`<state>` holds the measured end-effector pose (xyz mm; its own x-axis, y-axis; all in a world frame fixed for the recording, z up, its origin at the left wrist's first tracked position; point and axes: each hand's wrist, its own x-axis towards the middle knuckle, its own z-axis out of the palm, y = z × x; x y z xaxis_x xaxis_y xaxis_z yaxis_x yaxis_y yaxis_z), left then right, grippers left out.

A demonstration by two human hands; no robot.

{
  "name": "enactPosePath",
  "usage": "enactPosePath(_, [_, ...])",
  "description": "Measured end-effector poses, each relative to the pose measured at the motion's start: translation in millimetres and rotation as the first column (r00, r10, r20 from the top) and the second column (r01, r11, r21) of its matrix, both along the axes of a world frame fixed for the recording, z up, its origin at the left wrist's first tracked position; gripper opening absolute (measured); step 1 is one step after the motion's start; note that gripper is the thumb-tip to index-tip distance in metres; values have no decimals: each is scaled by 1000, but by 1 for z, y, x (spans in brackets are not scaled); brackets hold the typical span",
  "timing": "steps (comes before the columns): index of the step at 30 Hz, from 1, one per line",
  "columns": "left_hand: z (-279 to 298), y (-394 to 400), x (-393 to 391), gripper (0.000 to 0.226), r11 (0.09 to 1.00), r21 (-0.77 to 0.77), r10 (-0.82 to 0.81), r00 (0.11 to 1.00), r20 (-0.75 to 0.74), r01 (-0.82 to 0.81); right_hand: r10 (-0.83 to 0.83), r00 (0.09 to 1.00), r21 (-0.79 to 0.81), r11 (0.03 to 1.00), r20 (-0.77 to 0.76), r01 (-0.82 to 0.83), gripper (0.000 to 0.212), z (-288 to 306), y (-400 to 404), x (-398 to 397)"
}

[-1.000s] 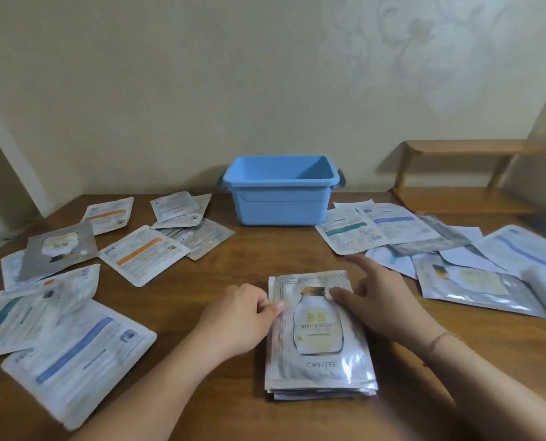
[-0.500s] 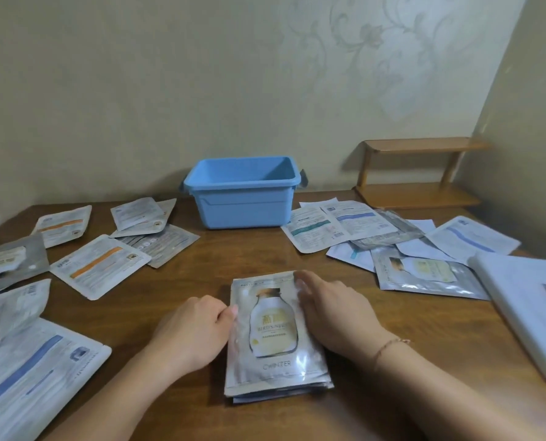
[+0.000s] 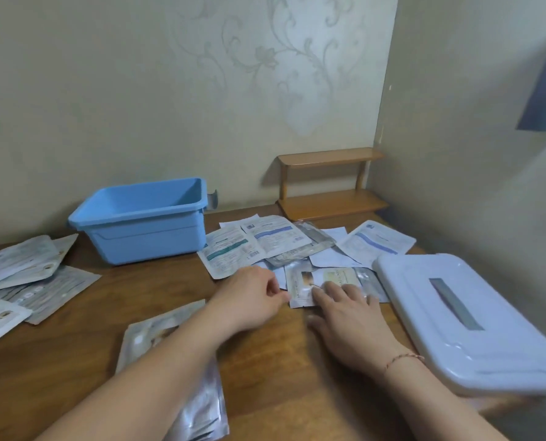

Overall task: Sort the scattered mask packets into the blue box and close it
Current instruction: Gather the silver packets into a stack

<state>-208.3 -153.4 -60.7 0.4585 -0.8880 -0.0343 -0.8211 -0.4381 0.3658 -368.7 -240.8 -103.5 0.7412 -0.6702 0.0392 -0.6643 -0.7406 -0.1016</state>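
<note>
Both hands are out over the wooden table (image 3: 265, 361), working the pile at the right side. The right hand (image 3: 351, 316) lies flat with fingers straight and spread, fingertips (image 3: 321, 289) pressing on the near edge of a silver packet (image 3: 329, 281) with a pale label; nothing is gripped there. The left hand (image 3: 252, 296) sits just left of that same packet, fingers curled inward, thumb and forefinger close to the packet's left corner, and whether they actually pinch it I cannot tell. Behind the silver packet more white packets (image 3: 259, 243) overlap in a loose heap toward the table's far edge. Near the front edge, under the left forearm, a stack of silver packets (image 3: 198, 409) lies squared up, touched by no fingers. Further packets (image 3: 33, 275) are scattered along the left edge. The blue box (image 3: 144, 224) stands open at the far edge against the wall, well apart from both hands, its inside showing no packets. Its white lid (image 3: 468, 319) rests at the right edge, just beside the right wrist. A small wooden shelf (image 3: 329, 186) occupies the far right corner
</note>
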Motion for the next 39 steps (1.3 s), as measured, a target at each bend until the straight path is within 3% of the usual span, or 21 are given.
enactPosePath(4, [-13, -30, -5, 45, 989, 92, 117, 993, -10, -115, 45, 999, -46, 998, 19, -44, 64, -7, 8, -4])
enactPosePath(8, [-13, -35, -4, 39, 960, 10, 271, 916, -297, -281, 43, 997, -39, 998, 61, -40, 55, -13, 10, -6])
enactPosePath(12, [-8, -32, -1, 23, 942, 85, 320, 789, -525, -325, 59, 993, 26, 998, 100, -61, 39, -6, 10, -13])
enactPosePath(14, [-1, -26, 1, 12, 950, 88, 275, 671, -688, -299, 91, 980, 63, 993, 180, -104, 39, 0, 10, -22])
enactPosePath(16, [6, -17, 5, 13, 944, -18, 128, 416, -900, -328, 47, 900, 117, 987, 433, -107, 43, 15, 8, -32])
enactPosePath(18, [9, -6, 14, 21, 924, -71, 3, 196, -981, -375, -54, 792, 147, 988, 608, -46, 45, 29, -4, -34])
enactPosePath(20, [12, 3, 23, 30, 932, -81, -49, 96, -994, -355, -120, 805, 192, 981, 581, 7, 46, 42, -16, -29])
enactPosePath(24, [18, 16, 34, 51, 923, -104, -98, 34, -995, -370, -196, 852, 517, 850, 485, -99, 45, 43, -20, -12])
enactPosePath(27, [24, 29, 40, 36, 921, -154, -136, 77, -988, -357, -283, 819, 749, 615, 500, -245, 28, 42, -8, -8])
enactPosePath(30, [29, 49, 57, 31, 890, -231, -106, 314, -943, -392, -479, 748, 887, 191, 459, -421, 34, 49, 12, 6])
enactPosePath(32, [33, 69, 76, 30, 845, -296, -63, 468, -882, -445, -547, 717, 866, 30, 432, -499, 40, 53, 36, 26])
enactPosePath(34, [32, 95, 99, 21, 802, -327, 6, 554, -832, -500, -507, 735, 862, 32, 450, -506, 42, 57, 66, 47])
enactPosePath(35, [30, 107, 109, 15, 793, -327, 43, 583, -811, -514, -448, 765, 872, 80, 464, -482, 45, 58, 80, 56])
enactPosePath(39, [14, 140, 123, 6, 825, -247, 210, 681, -702, -509, -157, 857, 774, 532, 490, -345, 73, 53, 113, 74])
